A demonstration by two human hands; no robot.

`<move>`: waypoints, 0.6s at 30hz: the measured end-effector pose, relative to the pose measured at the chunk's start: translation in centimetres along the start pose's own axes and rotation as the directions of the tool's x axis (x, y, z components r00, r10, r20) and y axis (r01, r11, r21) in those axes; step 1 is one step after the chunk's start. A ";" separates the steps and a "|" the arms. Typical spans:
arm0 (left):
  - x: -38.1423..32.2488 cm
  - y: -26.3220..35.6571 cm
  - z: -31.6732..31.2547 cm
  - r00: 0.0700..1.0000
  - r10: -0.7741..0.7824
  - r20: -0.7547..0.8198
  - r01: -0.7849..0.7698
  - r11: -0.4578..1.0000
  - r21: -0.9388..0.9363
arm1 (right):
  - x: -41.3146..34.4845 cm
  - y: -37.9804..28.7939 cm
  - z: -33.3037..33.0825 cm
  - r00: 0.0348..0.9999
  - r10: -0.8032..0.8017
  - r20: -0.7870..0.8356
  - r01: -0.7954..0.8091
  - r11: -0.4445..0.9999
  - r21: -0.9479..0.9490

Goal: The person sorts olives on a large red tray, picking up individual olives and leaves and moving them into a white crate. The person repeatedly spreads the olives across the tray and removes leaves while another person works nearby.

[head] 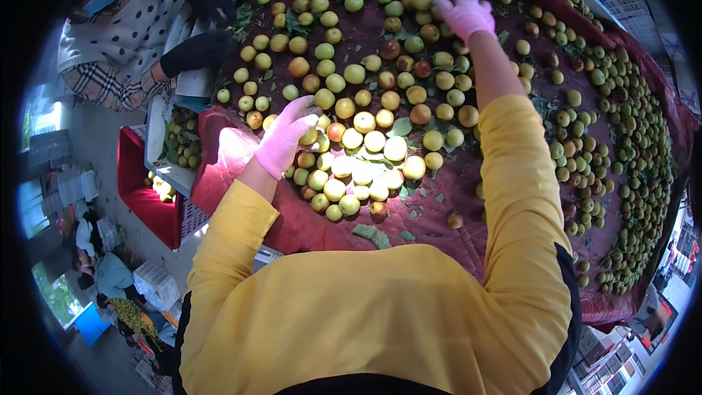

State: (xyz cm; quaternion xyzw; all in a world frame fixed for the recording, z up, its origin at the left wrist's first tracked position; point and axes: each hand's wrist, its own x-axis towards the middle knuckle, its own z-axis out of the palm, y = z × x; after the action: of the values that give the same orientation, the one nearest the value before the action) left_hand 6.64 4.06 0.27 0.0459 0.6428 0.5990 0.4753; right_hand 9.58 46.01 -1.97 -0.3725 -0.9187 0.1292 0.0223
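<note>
My left hand (286, 134), in a pink glove, reaches in at the near left edge of a heap of fresh jujubes (351, 170). Its fingers curve around a yellowish jujube (308, 136); whether they grip it is unclear. Farther off, my right hand (466, 13), also gloved in pink, lies with fingers spread against greenish jujubes (421, 1) on the table's far side. Under the fruit is a dark red cloth (428, 214). The jujubes are green, yellow and reddish brown, with loose green leaves (372, 235) among them. Bright sunlight falls on the nearest heap.
Across the left corner, a co-worker's black-gloved hands (200, 52) rest by the table edge. A red-lined crate (148, 192) holding some fruit stands at lower left. Dense jujubes (641, 175) bank up along the right rim. Other people (112, 277) and stacked crates (156, 285) are in the background.
</note>
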 end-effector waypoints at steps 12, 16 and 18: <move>-8.8 1.7 -4.7 0.998 0.054 0.025 -0.053 0.998 -0.017 | -23.8 -2.4 0.1 0.743 -0.669 0.005 0.665 0.737 -0.119; -16.9 -0.1 -11.0 0.999 0.022 0.045 -0.019 0.998 -0.063 | -29.8 -0.4 -1.8 0.756 -0.649 0.089 0.654 0.753 -0.068; -20.4 -2.0 -14.8 0.997 -0.025 0.073 0.032 0.996 -0.089 | -31.9 0.6 -2.7 0.778 -0.615 0.126 0.625 0.778 -0.059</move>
State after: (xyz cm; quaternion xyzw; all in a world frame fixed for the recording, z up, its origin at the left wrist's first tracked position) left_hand 8.87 -20.07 7.50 0.0368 0.5982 0.6184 0.5083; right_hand 33.39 25.01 2.22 -0.0429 -0.9952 0.0879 -0.0006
